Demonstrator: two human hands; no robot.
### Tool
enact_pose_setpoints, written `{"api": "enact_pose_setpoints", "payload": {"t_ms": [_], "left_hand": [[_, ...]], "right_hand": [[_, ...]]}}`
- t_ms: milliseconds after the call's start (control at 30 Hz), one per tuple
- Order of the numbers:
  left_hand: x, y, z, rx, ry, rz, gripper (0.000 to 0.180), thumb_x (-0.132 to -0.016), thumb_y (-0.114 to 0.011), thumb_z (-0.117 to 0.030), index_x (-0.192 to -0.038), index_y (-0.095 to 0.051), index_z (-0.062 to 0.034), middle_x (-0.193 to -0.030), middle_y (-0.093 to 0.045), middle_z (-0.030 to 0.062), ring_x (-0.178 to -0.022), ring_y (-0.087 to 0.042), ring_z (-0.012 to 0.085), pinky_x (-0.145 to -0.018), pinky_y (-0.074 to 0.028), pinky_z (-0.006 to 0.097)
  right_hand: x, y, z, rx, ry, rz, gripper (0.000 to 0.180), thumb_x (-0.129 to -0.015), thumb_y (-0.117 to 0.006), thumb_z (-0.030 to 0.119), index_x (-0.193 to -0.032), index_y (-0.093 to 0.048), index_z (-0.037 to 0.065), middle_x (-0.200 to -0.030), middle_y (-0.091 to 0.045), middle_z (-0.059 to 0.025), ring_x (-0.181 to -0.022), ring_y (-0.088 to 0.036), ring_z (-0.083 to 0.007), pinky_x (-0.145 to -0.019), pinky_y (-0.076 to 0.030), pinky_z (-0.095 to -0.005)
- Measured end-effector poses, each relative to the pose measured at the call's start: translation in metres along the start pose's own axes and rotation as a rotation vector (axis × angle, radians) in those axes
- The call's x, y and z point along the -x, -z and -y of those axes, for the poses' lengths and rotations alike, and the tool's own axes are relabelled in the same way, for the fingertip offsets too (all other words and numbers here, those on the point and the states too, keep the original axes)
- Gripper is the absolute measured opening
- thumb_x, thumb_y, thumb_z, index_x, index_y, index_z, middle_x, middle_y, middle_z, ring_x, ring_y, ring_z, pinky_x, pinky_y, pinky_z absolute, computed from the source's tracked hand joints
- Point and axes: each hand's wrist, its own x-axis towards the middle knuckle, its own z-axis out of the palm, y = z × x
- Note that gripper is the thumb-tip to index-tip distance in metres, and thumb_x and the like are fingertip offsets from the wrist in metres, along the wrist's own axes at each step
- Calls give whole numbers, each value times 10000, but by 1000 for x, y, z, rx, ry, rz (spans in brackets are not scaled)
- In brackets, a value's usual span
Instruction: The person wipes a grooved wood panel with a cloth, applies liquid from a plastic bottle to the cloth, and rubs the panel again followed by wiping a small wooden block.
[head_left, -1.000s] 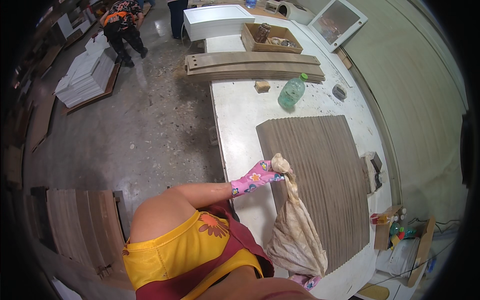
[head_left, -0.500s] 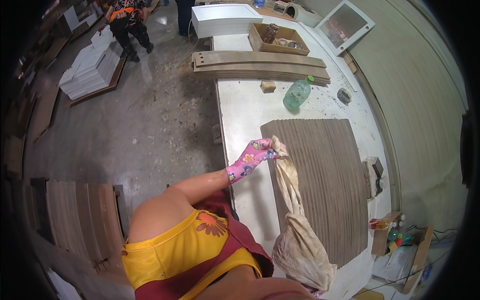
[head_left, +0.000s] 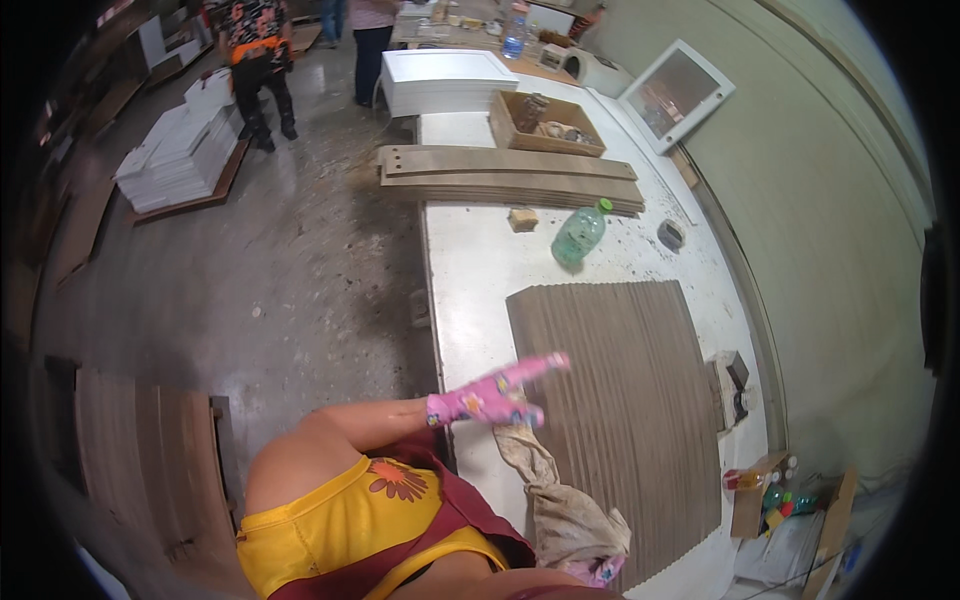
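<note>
My left hand (head_left: 500, 392), in a pink flowered glove, is open with its fingers stretched out over the near left part of a row of brown wooden strips or boards (head_left: 630, 390). Just below it hangs the upper end of a stained, cream-coloured cloth (head_left: 548, 490); the hand no longer grips it. At the bottom edge my right hand (head_left: 603, 570), in the same kind of glove, is closed on the cloth's lower end and partly hidden by it. The cloth lies bunched along the left side of the boards.
Beyond the boards stand a green bottle (head_left: 580, 236), a small tan block (head_left: 523, 220), stacked brown planks (head_left: 510, 180) and a wooden box (head_left: 550, 125). White panels (head_left: 450, 80) lie farther off. At right are a carton with bottles (head_left: 765, 500) and a framed door (head_left: 680, 95). Two people stand far left.
My left hand has let go of the cloth's upper end, its fingers now extended. The twisted cloth has dropped and slackened toward my right hand. The whole view has shifted slightly.
</note>
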Motion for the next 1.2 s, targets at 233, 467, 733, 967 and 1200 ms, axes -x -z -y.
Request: {"api": "enact_pose_setpoints", "payload": {"t_ms": [233,467,733,967,1200], "left_hand": [[56,-84,55,-26,-72,304,839,-746,-741,-443,-1366,-410,14,-1409,-415,155,-1346,-332,279,-1088,-288,394],[58,-68,85,659,272,-51,219,-882,-636,-113,-1070,-614,-2,-933,-645,17,-814,-570,85,-752,-480,265],[62,-104,112,654,-152,-269,286,-895,-645,-148,-1147,-608,-18,-1040,-645,34,-956,-587,98,-826,-467,235],[57,-64,52,211,120,-91,292,-931,-595,-231,-1098,-614,7,-1065,-628,59,-988,-592,140,-855,-450,267],[55,-53,38,400,325,-84,340,-940,-585,-256,-1171,-594,-6,-1077,-629,80,-1031,-563,118,-892,-436,260]], "right_hand": [[28,-77,35,-85,154,496,281,-967,-502,196,-1180,-546,18,-1227,-548,-174,-1139,-526,-259,-990,-411,-388],[28,-104,38,149,255,430,561,-844,-655,317,-1301,-485,38,-1360,-469,-178,-1252,-446,-330,-1042,-336,-442],[62,-119,-39,19,-210,537,584,-801,-727,125,-1312,-486,-25,-1121,-613,-120,-972,-576,-219,-867,-457,-333],[63,-104,0,-391,-537,456,294,-784,-736,45,-1055,-643,-23,-873,-661,-51,-715,-567,-86,-643,-436,-207],[60,-104,-11,-142,-155,360,221,-769,-590,-66,-972,-668,-25,-797,-638,-12,-682,-544,-67,-620,-407,-189]]}}
